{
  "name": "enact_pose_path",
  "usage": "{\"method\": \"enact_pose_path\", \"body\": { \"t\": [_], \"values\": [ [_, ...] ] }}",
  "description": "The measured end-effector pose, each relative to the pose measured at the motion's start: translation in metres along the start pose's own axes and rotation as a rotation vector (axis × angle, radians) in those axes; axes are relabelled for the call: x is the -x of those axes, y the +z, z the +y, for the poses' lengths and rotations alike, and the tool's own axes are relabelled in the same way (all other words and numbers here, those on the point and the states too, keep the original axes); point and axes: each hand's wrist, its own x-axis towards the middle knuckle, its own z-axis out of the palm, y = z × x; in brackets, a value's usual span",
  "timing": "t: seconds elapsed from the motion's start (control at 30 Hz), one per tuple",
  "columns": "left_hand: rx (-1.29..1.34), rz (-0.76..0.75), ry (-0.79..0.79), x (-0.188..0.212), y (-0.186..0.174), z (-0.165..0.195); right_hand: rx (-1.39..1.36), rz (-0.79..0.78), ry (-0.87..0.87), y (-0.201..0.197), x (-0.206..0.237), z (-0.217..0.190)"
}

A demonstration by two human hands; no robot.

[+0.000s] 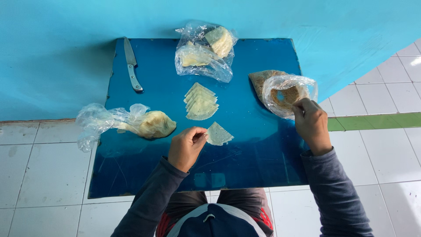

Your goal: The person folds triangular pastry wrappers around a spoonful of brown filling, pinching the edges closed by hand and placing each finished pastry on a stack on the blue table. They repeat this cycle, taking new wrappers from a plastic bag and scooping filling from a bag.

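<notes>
Wrappers are what my hands are busy with, thin pale quarter-round sheets laid out on the blue counter [245, 153]. Starting at the left edge, a crumpled clear bag [98, 123] spills half off the counter with a yellowish lump of dough [155, 124] at its mouth, and a steel knife [131, 64] lies well apart near the back corner, untouched. Next comes my left hand [186, 147], fingers curled and pinched together on the corner of a single wrapper [218, 134], which lies flat just in front of me. Behind it sits a fanned stack of wrappers [201, 103], and further back another clear bag [204, 50] with more pale pieces inside. To the right, my right hand [312, 124] is at the mouth of a bag of brown crumbs [285, 93]; the fingers are bent over the plastic rim, gripping it or dipping in, though I cannot tell if they hold any crumbs. By my reckoning I am at the filling step: one sheet is pulled free and steadied while the other hand goes for the crumbs. What comes next seems to call for a small pinch carried across and dropped on the middle of the sheet, with my left hand keeping that thin corner from sliding or tearing.
</notes>
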Motion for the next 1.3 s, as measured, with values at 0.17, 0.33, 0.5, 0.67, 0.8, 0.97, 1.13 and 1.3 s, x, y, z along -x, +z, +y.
{"method": "enact_pose_path", "body": {
  "t": [0.17, 0.33, 0.5, 0.67, 0.8, 0.97, 1.13, 1.3],
  "values": [
    [-0.028, 0.029, 0.011, 0.002, -0.002, -0.001, -0.006, 0.047, -0.005, -0.002, 0.001, 0.006],
    [0.028, 0.003, 0.001, 0.003, -0.004, -0.005, -0.066, 0.074, 0.123, -0.014, 0.001, 0.011],
    [0.040, -0.013, -0.006, 0.002, -0.007, -0.006, -0.143, 0.106, 0.162, -0.039, 0.012, -0.004],
    [0.019, 0.007, -0.014, 0.003, -0.012, -0.004, -0.351, -0.024, 0.219, -0.048, 0.026, -0.041],
    [-0.017, 0.020, 0.009, 0.002, -0.012, -0.002, -0.349, -0.234, 0.095, -0.015, 0.028, -0.080],
    [-0.034, 0.025, 0.017, 0.001, -0.012, -0.002, -0.382, -0.365, -0.077, 0.034, 0.025, -0.121],
    [-0.022, 0.028, 0.018, 0.001, -0.013, -0.006, -0.307, -0.321, -0.244, 0.051, 0.023, -0.136],
    [-0.049, 0.023, 0.045, -0.001, -0.013, -0.009, -0.165, -0.247, -0.407, 0.055, 0.027, -0.134]
  ]
}}
